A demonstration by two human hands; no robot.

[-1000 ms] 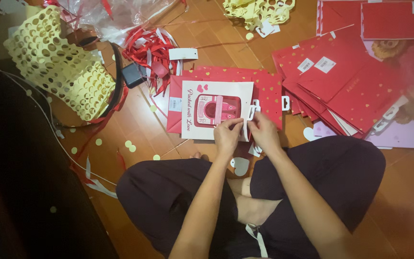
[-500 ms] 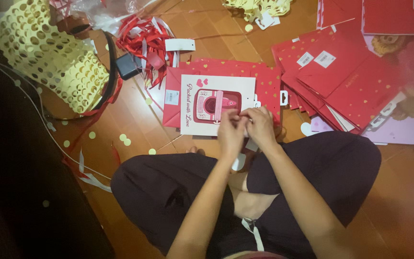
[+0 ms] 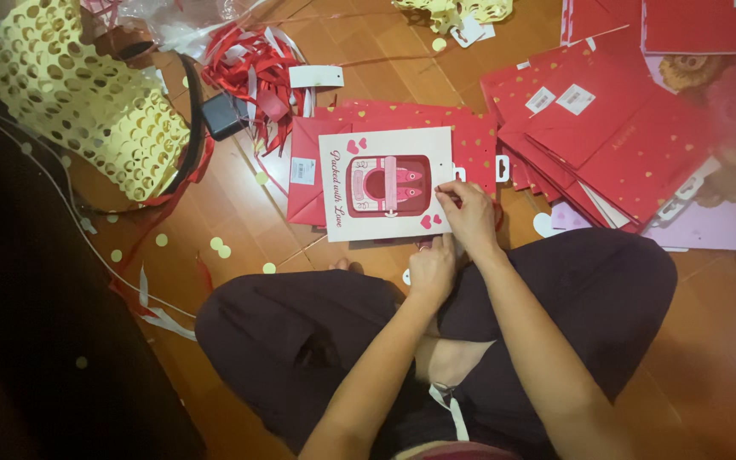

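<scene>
Pinching the white card point(image 3: 385, 183), right hand point(image 3: 470, 217); left hand point(image 3: 432, 268) seemingly clenched beneath it.

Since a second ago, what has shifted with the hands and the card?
The left hand dropped back toward the lap, off the white card. The right hand stayed at the card's right edge, fingers pinching there. Card, red bag beneath and ribbon pile kept their places.
</scene>
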